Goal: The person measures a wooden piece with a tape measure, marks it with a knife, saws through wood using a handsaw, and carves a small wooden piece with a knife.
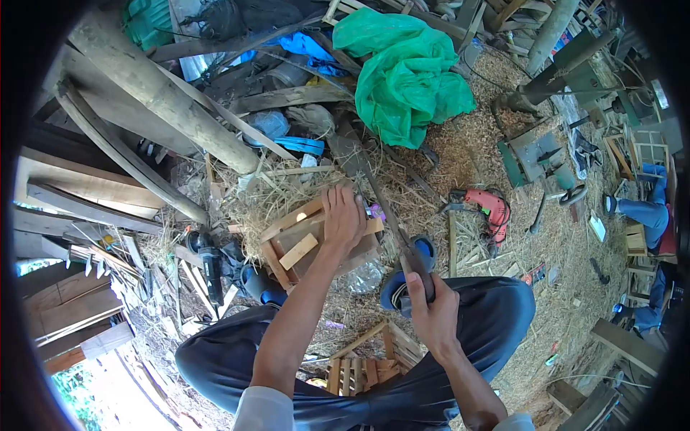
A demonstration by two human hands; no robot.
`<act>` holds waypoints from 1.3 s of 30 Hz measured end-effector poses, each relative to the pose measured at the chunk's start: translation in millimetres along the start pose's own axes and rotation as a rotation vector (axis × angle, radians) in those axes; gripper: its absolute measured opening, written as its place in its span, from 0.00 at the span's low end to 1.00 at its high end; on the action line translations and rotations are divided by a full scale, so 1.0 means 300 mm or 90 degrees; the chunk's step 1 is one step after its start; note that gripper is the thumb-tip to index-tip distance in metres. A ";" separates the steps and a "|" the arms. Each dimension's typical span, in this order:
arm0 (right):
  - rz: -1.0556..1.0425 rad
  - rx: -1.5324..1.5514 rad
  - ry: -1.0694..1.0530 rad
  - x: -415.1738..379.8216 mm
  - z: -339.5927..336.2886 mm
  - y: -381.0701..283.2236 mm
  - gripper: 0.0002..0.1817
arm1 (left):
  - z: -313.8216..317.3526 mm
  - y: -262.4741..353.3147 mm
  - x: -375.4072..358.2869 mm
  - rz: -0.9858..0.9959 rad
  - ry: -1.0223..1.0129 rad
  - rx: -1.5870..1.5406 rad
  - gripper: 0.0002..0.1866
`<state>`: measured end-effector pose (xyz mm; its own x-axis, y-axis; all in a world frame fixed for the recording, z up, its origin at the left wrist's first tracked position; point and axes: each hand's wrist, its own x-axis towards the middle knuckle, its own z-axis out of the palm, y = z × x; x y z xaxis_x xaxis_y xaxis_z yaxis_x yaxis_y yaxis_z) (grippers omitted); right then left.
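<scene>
My left hand [344,217] presses down with bent fingers over a light wooden piece [374,226], whose end sticks out to its right. Under it sits a low wooden frame [276,264] with a short pale block [298,251] on top. My right hand [433,310] is wrapped round the dark handle of a long-bladed tool [388,205]. Its narrow, dark blade points up and away, passing just right of the wooden piece. A clear plastic bottle [366,276] lies below the frame, between my feet.
A green plastic sheet [406,79] lies ahead, with a red power drill [492,215] to the right. A black power tool [210,267] lies left. Between my legs is a slatted wooden item [370,370]. Poles [169,93] lean left; another person [643,212] sits far right.
</scene>
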<state>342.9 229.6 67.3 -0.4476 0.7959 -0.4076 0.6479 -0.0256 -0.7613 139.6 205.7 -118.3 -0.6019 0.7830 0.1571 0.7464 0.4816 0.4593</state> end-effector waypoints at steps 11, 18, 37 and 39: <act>0.016 -0.081 -0.059 -0.035 0.022 -0.062 0.22 | -0.006 -0.002 -0.051 -0.064 0.025 0.020 0.14; -0.007 -0.134 -0.062 -0.056 0.054 -0.096 0.20 | 0.021 0.001 -0.028 -0.144 0.016 -0.007 0.15; 0.019 -0.190 -0.093 0.029 0.127 -0.252 0.19 | 0.004 0.008 -0.006 -0.245 -0.142 0.029 0.21; -0.007 -0.199 -0.065 0.028 0.168 -0.173 0.18 | 0.003 0.021 -0.001 -0.247 -0.181 0.030 0.21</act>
<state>274.4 207.1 78.1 -0.5042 0.7305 -0.4606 0.7937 0.1819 -0.5804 144.9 209.0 -116.3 -0.7420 0.6155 -0.2657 0.4981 0.7714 0.3960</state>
